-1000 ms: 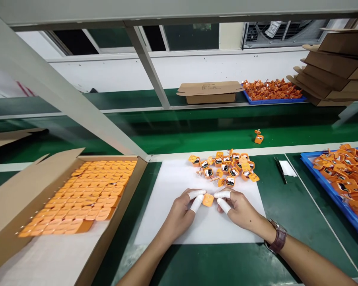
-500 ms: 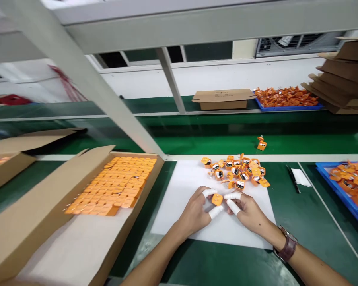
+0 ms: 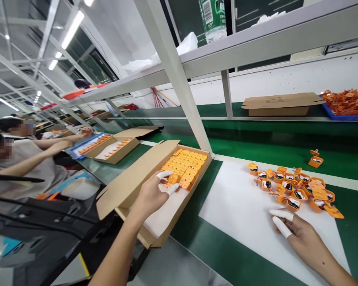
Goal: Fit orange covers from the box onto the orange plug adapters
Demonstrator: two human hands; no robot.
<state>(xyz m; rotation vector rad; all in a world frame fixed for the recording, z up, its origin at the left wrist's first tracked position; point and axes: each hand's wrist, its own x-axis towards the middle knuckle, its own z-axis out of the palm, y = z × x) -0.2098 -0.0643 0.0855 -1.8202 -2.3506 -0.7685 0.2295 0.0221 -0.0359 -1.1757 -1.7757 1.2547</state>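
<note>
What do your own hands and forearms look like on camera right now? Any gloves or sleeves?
No full gloves: the left hand and the right hand each wear smooth white covers on the thumb and index finger, leaving the palms and backs bare. No sleeve shows on either forearm. Something dark just edges in at the right wrist, too cut off to identify.
</note>
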